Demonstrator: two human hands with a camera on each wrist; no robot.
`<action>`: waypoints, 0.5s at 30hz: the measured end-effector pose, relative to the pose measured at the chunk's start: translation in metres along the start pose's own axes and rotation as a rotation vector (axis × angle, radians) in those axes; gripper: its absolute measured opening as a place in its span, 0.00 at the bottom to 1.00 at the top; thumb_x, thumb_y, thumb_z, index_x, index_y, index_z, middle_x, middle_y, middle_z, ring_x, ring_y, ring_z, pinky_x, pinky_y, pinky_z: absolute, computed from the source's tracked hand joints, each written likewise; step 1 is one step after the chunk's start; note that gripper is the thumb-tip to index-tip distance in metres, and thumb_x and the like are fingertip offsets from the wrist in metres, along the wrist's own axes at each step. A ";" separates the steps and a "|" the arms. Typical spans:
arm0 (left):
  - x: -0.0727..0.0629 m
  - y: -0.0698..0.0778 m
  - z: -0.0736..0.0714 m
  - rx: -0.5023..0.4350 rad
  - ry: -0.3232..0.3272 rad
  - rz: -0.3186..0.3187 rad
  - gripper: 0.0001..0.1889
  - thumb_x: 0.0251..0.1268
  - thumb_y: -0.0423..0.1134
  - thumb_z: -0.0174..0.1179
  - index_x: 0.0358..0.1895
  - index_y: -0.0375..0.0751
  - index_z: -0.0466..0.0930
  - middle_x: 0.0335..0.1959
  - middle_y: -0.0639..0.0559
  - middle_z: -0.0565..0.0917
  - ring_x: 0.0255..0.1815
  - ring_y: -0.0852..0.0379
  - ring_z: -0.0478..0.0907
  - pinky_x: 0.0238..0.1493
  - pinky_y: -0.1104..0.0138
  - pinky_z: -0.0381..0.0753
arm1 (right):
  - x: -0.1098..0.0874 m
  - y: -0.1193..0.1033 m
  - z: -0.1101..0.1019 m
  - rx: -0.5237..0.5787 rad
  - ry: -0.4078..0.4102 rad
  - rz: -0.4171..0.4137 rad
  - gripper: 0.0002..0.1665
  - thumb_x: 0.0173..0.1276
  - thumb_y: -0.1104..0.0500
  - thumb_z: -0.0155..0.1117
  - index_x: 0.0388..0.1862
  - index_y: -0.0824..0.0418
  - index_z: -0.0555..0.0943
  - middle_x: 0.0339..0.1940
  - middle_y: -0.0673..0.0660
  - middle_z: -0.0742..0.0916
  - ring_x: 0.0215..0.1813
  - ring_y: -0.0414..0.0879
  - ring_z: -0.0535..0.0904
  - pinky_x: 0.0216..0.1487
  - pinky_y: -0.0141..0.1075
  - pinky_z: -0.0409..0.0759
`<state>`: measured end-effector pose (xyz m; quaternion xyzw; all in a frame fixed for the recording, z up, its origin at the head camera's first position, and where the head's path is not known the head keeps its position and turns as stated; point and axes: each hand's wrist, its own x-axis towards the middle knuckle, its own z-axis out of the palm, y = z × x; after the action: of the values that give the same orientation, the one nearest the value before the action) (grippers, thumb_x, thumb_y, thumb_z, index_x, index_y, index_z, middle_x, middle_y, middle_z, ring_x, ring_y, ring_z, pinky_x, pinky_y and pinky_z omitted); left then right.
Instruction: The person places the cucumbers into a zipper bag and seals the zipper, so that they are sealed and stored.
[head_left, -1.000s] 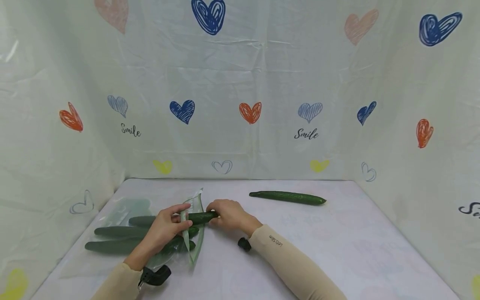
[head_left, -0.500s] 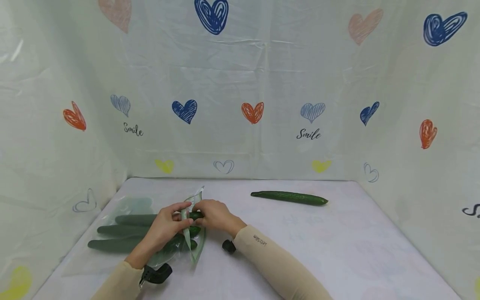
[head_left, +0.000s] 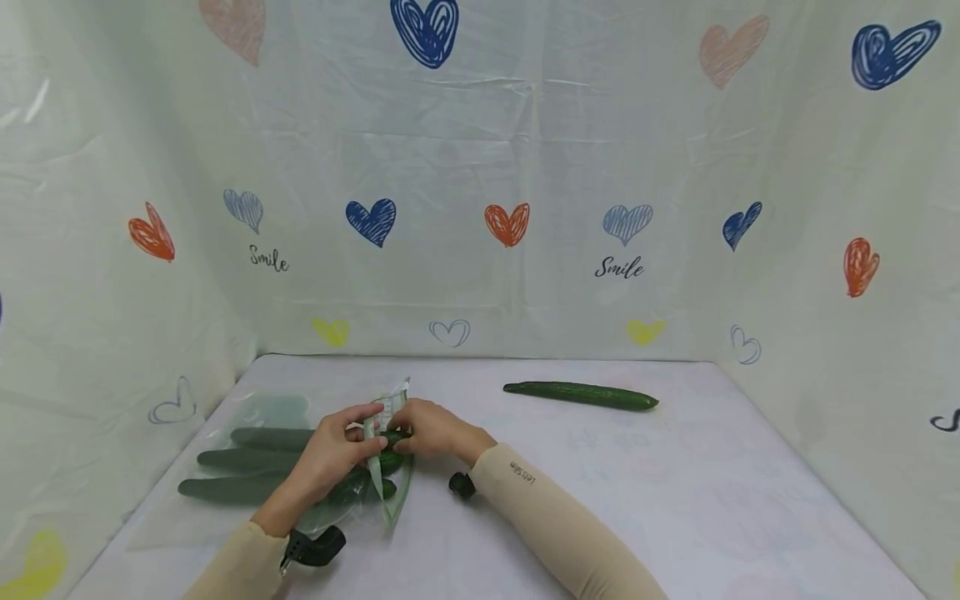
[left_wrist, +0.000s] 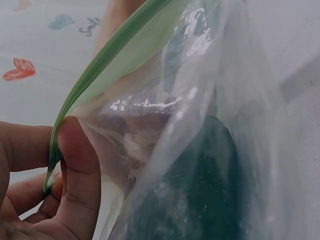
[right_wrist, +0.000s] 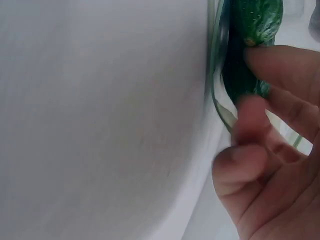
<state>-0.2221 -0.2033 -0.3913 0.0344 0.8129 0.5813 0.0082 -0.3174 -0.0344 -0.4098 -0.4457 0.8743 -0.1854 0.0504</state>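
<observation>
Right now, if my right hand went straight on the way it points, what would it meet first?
Most likely the cucumber end at your right hand's fingertips, at the mouth of the clear bag; they may already be touching.

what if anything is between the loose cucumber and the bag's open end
The right hand is: it sits at the mouth of the bag, facing the loose cucumber. Between that hand and the cucumber, only tabletop shows.

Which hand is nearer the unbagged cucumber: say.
Right. The right hand is at the open bag, left of the unbagged cucumber; the left hand, farther left, pinches that bag.
</observation>
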 end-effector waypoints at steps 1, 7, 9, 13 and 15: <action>0.000 0.000 0.000 -0.002 0.004 -0.004 0.30 0.60 0.28 0.64 0.67 0.36 0.68 0.20 0.51 0.69 0.19 0.59 0.65 0.26 0.62 0.79 | -0.001 0.001 0.000 0.005 -0.010 0.011 0.16 0.62 0.58 0.69 0.49 0.58 0.84 0.41 0.47 0.83 0.43 0.37 0.75 0.45 0.27 0.73; 0.001 0.000 0.002 0.014 0.017 -0.007 0.29 0.60 0.28 0.63 0.66 0.36 0.69 0.20 0.52 0.68 0.18 0.60 0.62 0.26 0.63 0.79 | -0.008 0.009 -0.002 0.117 -0.063 0.127 0.12 0.65 0.58 0.66 0.46 0.57 0.81 0.38 0.46 0.82 0.35 0.36 0.76 0.39 0.28 0.75; 0.001 -0.001 0.002 0.020 0.020 -0.012 0.29 0.60 0.28 0.63 0.66 0.37 0.69 0.19 0.52 0.67 0.18 0.60 0.61 0.26 0.63 0.79 | -0.010 0.011 -0.002 0.138 -0.069 0.132 0.08 0.65 0.58 0.65 0.43 0.55 0.80 0.37 0.45 0.82 0.32 0.36 0.75 0.36 0.28 0.74; 0.001 -0.001 0.003 0.020 0.018 -0.017 0.29 0.60 0.28 0.63 0.66 0.37 0.69 0.17 0.53 0.65 0.18 0.60 0.62 0.26 0.63 0.79 | -0.011 0.010 -0.002 0.118 -0.063 0.100 0.07 0.67 0.57 0.65 0.43 0.53 0.79 0.39 0.44 0.82 0.34 0.35 0.75 0.37 0.27 0.73; 0.000 0.000 0.003 0.018 0.016 -0.015 0.29 0.60 0.28 0.63 0.66 0.37 0.69 0.17 0.53 0.66 0.18 0.59 0.63 0.26 0.63 0.79 | -0.012 0.007 -0.003 0.105 -0.059 0.094 0.09 0.68 0.56 0.64 0.45 0.52 0.79 0.41 0.46 0.83 0.35 0.35 0.76 0.37 0.28 0.74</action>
<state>-0.2219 -0.2007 -0.3925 0.0236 0.8184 0.5741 0.0056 -0.3170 -0.0202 -0.4106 -0.4063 0.8815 -0.2150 0.1081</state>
